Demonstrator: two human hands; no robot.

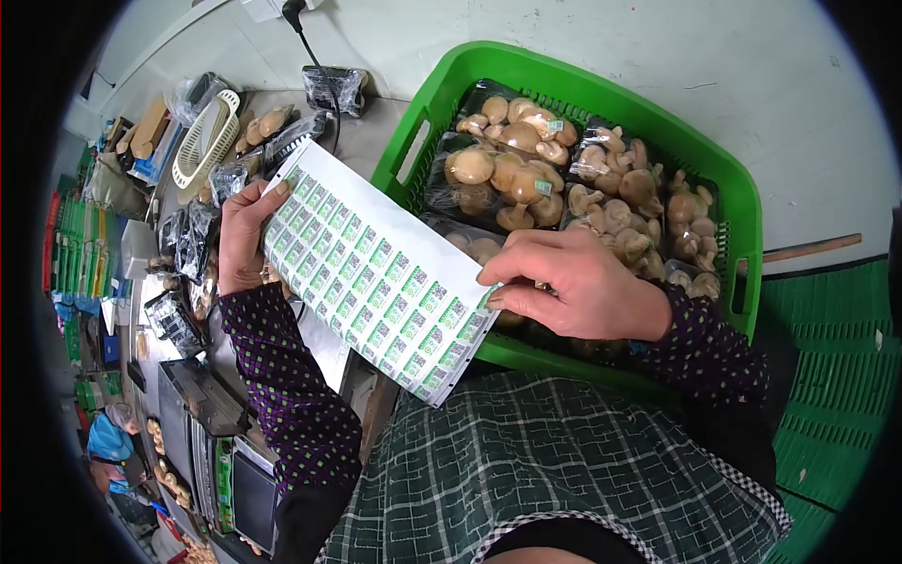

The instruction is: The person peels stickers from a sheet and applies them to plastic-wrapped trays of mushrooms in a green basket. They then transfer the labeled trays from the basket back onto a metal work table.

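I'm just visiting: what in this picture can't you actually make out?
- Head view, sticker sheet: its print is too small to read.
- Head view, mushroom packs in the green crate: the nearest ones lie under the sheet and the right hand, so no count.
- Head view, dark packets at far left: small and warped by the lens edge.

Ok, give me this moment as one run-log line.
left hand: holds sticker sheet at one end | right hand: pinches sheet's other end | green crate: wrapped mushroom trays inside, some bearing stickers
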